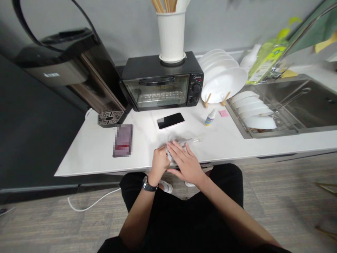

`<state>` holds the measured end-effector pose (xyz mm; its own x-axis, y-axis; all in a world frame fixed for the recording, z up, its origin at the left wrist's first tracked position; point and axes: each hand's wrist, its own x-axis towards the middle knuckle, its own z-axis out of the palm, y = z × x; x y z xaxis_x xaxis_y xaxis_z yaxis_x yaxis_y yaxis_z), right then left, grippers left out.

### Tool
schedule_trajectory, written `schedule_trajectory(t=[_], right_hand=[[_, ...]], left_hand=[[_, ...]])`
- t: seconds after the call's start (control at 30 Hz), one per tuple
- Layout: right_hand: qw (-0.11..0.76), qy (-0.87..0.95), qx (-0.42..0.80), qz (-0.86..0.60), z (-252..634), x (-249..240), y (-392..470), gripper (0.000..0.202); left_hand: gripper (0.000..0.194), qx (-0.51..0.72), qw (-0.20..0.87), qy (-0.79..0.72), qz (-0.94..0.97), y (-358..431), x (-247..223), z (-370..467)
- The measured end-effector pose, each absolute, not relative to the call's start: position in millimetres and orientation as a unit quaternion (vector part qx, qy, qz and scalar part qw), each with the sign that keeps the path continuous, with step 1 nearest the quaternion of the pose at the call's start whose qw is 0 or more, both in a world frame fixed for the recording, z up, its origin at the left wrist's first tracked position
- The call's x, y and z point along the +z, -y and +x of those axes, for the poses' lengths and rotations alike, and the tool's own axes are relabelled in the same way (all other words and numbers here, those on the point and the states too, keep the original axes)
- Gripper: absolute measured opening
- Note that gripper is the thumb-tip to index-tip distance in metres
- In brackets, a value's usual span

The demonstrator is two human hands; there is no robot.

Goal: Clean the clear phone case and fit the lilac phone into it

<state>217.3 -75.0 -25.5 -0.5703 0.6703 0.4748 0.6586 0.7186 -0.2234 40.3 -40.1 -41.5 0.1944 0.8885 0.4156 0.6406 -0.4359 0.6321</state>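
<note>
My left hand [160, 162], a dark-strapped watch on its wrist, is closed at the counter's front edge. A blurred whitish item [169, 154] shows between its fingers; its kind cannot be made out. My right hand [185, 160] is open, its fingers stretched out over that item and almost touching the left hand. Just beyond the right fingertips, a pale, partly see-through strip [193, 140] lies on the counter, partly hidden. Farther back is a dark-screened phone [171, 121]. A small white spray bottle [210, 117] stands to the right, near a pink sticky note [223, 113].
Along the wall stand a water dispenser [76, 73], a toaster oven [160, 86] carrying a white utensil pot [171, 35], and racked plates [225, 82]. The sink [297, 121] with stacked bowls [259, 121] is at right. A pixelated item [123, 140] lies left on the white counter [89, 147].
</note>
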Motion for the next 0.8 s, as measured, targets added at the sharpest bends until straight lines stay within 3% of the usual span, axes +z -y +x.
schedule_trajectory(t=[0.27, 0.43, 0.57, 0.8], right_hand=[[0.347, 0.773, -0.015, -0.531, 275, -26, 47, 0.072], [0.321, 0.826, 0.007, -0.463, 211, -31, 75, 0.081], [0.292, 0.873, 0.003, -0.390, 207, -29, 78, 0.077], [0.328, 0.794, -0.028, -0.512, 273, -26, 48, 0.071]], left_hand=[[0.019, 0.419, 0.180, -0.479, 0.750, 44, -33, 49], [0.024, 0.397, 0.172, -0.491, 0.756, 40, -38, 44], [0.032, 0.387, 0.170, -0.487, 0.764, 40, -39, 39], [0.020, 0.410, 0.189, -0.476, 0.755, 44, -33, 46]])
